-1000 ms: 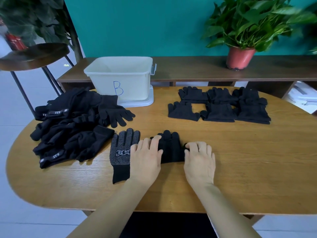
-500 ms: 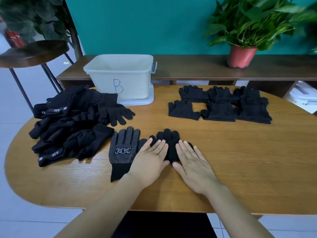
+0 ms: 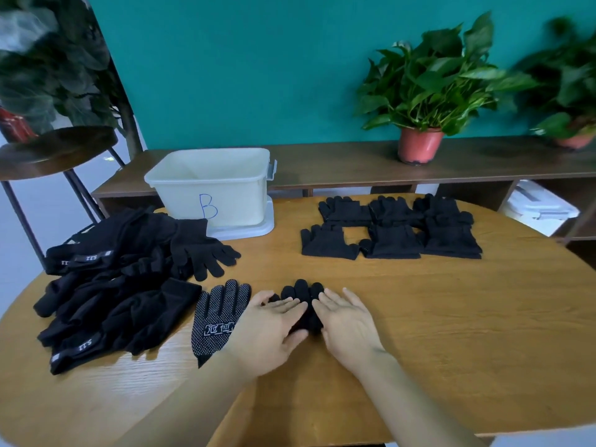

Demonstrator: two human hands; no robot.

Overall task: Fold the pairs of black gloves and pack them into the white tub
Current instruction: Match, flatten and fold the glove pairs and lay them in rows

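A folded black glove (image 3: 302,295) lies at the table's front middle, only its fingertips and a strip of cloth showing. My left hand (image 3: 269,330) and my right hand (image 3: 346,321) lie flat on it with straight fingers, pressed close together from either side. A dotted black glove (image 3: 219,317) lies flat just left of my left hand. A heap of unfolded black gloves (image 3: 119,282) fills the left of the table. Several folded pairs (image 3: 392,229) sit in rows at the back right. The white tub (image 3: 213,188), marked B, stands at the back, on its lid.
The wooden table (image 3: 451,333) has an oval edge near me. Behind it runs a low wooden shelf (image 3: 338,161) with a potted plant (image 3: 422,91). A dark stool (image 3: 54,150) stands at the far left.
My hands have slid inward over the folded glove, from its outer edges to side by side on its middle. The camera has tilted up a little.
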